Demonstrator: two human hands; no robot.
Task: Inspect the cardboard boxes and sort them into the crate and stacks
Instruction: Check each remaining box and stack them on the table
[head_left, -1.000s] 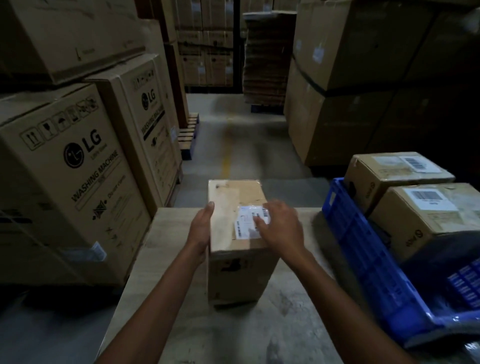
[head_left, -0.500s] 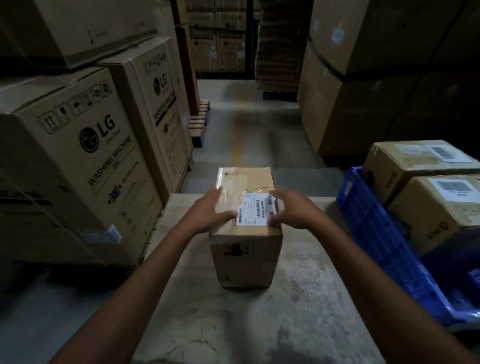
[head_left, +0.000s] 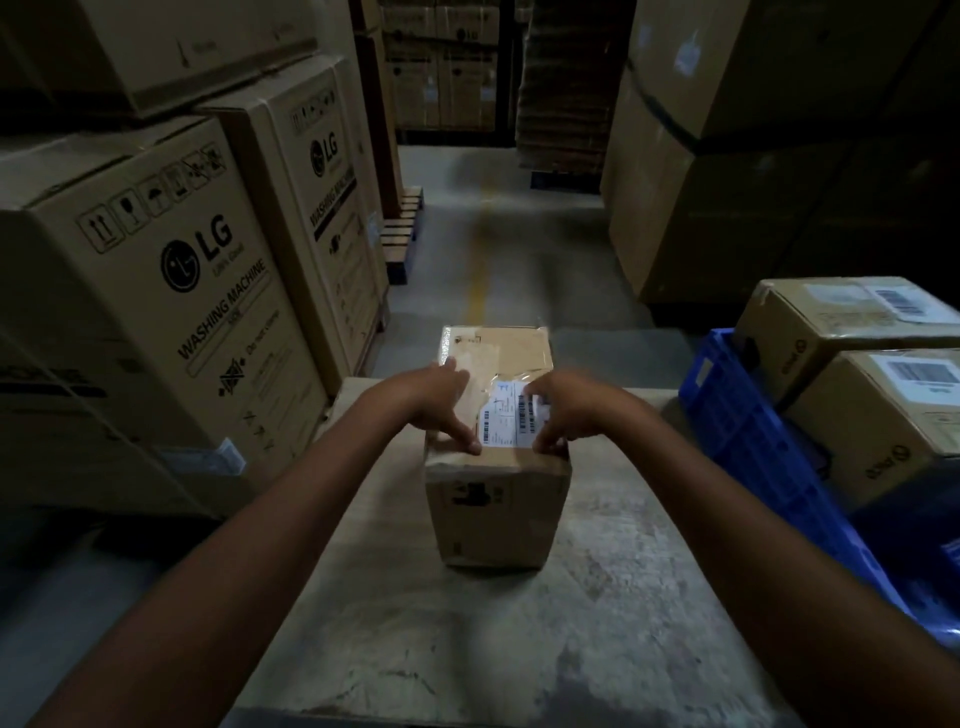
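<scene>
A box stands on the table, label on top. The left hand and right hand rest on its top either side of the label, fingers spread, pressing not gripping. To the right, the blue crate holds two boxes.

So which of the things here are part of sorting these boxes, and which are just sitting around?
Part of the job:
- small brown cardboard box with white barcode label, under left hand and right hand
- blue plastic crate holding two labelled cardboard boxes
- grey worktable

Just around:
- big LG washing machine cartons
- wooden pallet
</scene>
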